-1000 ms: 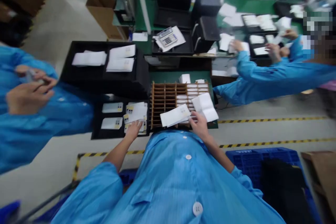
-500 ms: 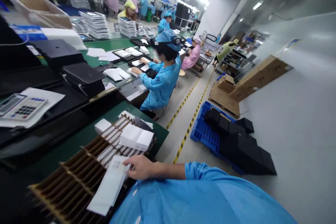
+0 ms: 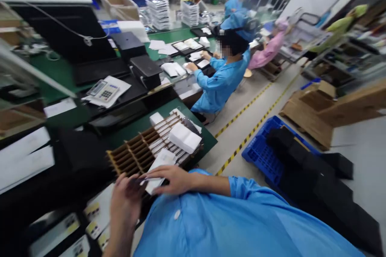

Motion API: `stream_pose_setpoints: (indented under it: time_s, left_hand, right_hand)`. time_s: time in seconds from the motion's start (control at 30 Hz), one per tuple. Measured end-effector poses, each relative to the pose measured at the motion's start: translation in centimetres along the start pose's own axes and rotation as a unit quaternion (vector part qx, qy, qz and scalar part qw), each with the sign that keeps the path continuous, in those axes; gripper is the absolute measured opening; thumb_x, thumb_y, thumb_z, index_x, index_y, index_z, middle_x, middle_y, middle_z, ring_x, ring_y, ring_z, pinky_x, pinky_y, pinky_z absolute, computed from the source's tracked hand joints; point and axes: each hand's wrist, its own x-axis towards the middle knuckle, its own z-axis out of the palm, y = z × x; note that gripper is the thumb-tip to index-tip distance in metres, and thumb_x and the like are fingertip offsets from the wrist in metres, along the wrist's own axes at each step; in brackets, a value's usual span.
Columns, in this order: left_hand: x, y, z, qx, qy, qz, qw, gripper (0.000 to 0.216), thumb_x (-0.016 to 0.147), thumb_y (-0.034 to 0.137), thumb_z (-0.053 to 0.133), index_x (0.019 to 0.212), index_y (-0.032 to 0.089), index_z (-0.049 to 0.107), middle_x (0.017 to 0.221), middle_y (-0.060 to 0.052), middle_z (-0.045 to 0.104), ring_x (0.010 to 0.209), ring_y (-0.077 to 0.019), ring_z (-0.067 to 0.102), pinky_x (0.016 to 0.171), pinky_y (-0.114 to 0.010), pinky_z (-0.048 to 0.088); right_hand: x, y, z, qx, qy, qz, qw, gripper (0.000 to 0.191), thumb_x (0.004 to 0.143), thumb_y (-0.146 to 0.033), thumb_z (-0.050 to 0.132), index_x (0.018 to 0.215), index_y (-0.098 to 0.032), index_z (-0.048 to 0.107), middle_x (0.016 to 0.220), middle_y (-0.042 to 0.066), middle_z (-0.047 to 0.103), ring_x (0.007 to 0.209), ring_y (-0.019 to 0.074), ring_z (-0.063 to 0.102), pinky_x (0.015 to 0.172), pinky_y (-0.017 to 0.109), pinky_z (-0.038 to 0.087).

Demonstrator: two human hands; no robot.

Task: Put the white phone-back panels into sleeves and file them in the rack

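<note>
Left hand point(image 3: 125, 200) has left the labelled pieces point(image 3: 101, 209); its fingers now clamp a thin dark panel point(image 3: 135, 182), right hand point(image 3: 176, 178) meeting it, grip unclear. Panel's above cardboard divider's point(image 3: 119, 156) near edge, beside white sleeves point(image 3: 164, 160). Apparently two-handed handling now.

Shows white on the paper strip point(image 3: 164, 159) at the brown divider grid's point(image 3: 134, 157) near edge, green on the table point(image 3: 208, 139).
</note>
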Motion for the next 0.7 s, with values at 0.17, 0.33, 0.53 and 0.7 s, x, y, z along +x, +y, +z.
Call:
stream_pose_setpoints:
  time_s: [0.17, 0.33, 0.53, 0.7]
  left_hand:
    - [0.2, 2.4, 3.9, -0.297, -0.058, -0.055, 0.952, 0.050, 0.093, 0.059, 0.063, 0.130, 0.026, 0.060, 0.115, -0.007, 0.075, 0.102, -0.0230, 0.075, 0.092, -0.045, 0.064]
    - [2.5, 4.4, 11.9, -0.014, -0.143, 0.219, 0.965, 0.028, 0.095, 0.037, 0.069, 0.117, 0.019, 0.072, 0.114, -0.011, 0.073, 0.106, -0.0248, 0.069, 0.098, -0.042, 0.058]
    - [5.7, 6.3, 20.1, 0.280, -0.296, 0.385, 0.828, 0.014, 0.097, 0.020, 0.067, 0.090, 0.014, 0.076, 0.107, -0.017, 0.070, 0.109, -0.0289, 0.061, 0.098, -0.043, 0.052]
    - [6.6, 7.2, 21.7, 0.383, -0.306, 0.372, 0.788, 0.027, 0.101, 0.017, 0.055, 0.089, 0.013, 0.079, 0.102, -0.016, 0.070, 0.105, -0.0284, 0.060, 0.096, -0.040, 0.050]
  right_hand:
    - [-3.4, 1.8, -4.2, 0.021, 0.206, 0.099, 0.973, 0.033, 0.095, -0.048, 0.068, 0.099, -0.018, 0.081, 0.094, 0.005, 0.080, 0.090, 0.0224, 0.074, 0.088, 0.036, 0.059]
    - [-8.4, 4.5, -9.7, 0.136, 0.531, 0.170, 0.819, 0.049, 0.078, -0.056, 0.079, 0.102, -0.014, 0.076, 0.094, 0.008, 0.079, 0.079, 0.0222, 0.073, 0.068, 0.034, 0.063]
    - [-12.6, 5.8, -14.4, 0.151, 0.606, 0.173, 0.762, 0.055, 0.073, -0.059, 0.083, 0.102, -0.013, 0.074, 0.094, 0.009, 0.078, 0.080, 0.0230, 0.073, 0.065, 0.035, 0.064]
    - [-14.2, 6.6, -14.4, 0.139, 0.614, 0.179, 0.756, 0.053, 0.075, -0.061, 0.084, 0.099, -0.014, 0.075, 0.090, 0.007, 0.079, 0.079, 0.0224, 0.073, 0.067, 0.034, 0.063]
